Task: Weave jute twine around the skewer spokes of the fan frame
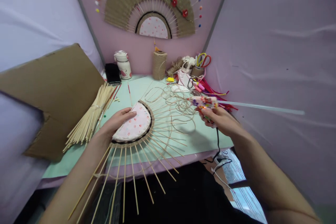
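My left hand (121, 119) grips the straight edge of a half-round fan base (136, 122), its thumb lying on the white face with small pink-red prints. A black and tan woven band (151, 120) runs round the curved rim. Thin wooden sticks (139, 161) fan out from it towards the right and towards me. My right hand (214, 116) is closed round the handle of a flower-patterned glue gun (203, 102), whose nozzle points left, apart from the fan. A long clear glue stick (265, 107) sticks out of its back. Loose twine (181, 101) lies tangled between the two.
A bundle of sticks (90, 117) and bent cardboard (60, 87) are at the left. At the back stand a white bottle (123, 65), a twine spool (159, 65) and a cup with scissors (198, 70). A black cord (217, 143) hangs below the glue gun. A finished fan (126, 0) hangs behind.
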{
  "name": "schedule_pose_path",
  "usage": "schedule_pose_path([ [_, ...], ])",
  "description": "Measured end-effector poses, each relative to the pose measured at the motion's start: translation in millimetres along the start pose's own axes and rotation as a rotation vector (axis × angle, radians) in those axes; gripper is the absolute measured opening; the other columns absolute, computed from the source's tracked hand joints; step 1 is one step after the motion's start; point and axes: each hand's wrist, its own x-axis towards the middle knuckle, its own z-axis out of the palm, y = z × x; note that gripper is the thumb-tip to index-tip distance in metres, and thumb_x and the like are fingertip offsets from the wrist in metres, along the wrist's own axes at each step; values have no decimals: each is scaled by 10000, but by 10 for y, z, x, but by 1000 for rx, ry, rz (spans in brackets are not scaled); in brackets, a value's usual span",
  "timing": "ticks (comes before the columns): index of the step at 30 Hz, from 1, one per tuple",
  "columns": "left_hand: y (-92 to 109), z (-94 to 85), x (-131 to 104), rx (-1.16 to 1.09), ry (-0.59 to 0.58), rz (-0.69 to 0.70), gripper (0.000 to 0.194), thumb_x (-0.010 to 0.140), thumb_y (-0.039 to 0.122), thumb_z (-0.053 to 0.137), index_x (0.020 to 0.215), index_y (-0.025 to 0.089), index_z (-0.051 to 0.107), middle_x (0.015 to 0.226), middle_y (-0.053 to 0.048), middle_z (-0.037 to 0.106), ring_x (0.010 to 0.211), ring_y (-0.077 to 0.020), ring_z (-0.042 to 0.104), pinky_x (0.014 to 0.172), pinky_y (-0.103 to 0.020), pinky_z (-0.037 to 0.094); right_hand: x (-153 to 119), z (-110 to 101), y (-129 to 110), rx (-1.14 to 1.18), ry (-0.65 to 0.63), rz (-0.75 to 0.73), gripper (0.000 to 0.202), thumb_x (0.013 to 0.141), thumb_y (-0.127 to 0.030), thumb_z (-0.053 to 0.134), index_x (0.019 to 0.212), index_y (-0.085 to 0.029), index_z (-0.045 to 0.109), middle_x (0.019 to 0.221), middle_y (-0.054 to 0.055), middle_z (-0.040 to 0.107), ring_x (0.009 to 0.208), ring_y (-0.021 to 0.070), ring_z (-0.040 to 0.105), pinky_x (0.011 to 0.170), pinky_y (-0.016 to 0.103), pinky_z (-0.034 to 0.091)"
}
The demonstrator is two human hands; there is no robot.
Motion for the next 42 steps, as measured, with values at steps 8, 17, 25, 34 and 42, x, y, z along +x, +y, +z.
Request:
schedule_pose_path([
  [8,-12,-9,-33,25,-22,52,320,686,365,777,891,158,647,681,2,689,504,-129,616,439,-202,472,428,327,-276,-363,-187,19,492,773,-679,623,792,-188,648,570,-6,495,505,109,444,421,220,338],
  [17,24,11,-68,2,-51,31,318,668,355,778,867,157,628,653,14,660,474,-112,584,428,-193,433,543,348,-354,-548,-268,-17,610,802,-760,526,836,-180,714,488,-12,480,450,120,446,426,245,342],
  [25,12,1,-67,26,-47,39,326,671,381,772,852,162,613,660,11,658,477,-109,579,426,-192,425,583,351,-383,-600,-268,-9,620,797,-774,519,790,-181,700,466,-5,477,434,121,432,446,261,372],
  [34,-9,-26,-52,21,-64,44,409,633,434,795,877,160,614,683,14,657,492,-102,581,438,-191,432,565,365,-455,-646,-307,32,637,824,-757,491,820,-149,680,503,-7,488,470,115,460,482,244,404],
  [42,7,-6,-64,-8,-70,43,382,638,396,789,878,155,613,679,22,656,487,-89,574,430,-180,419,569,381,-458,-661,-297,34,639,820,-769,482,810,-158,667,512,-1,500,480,124,479,487,250,408],
])
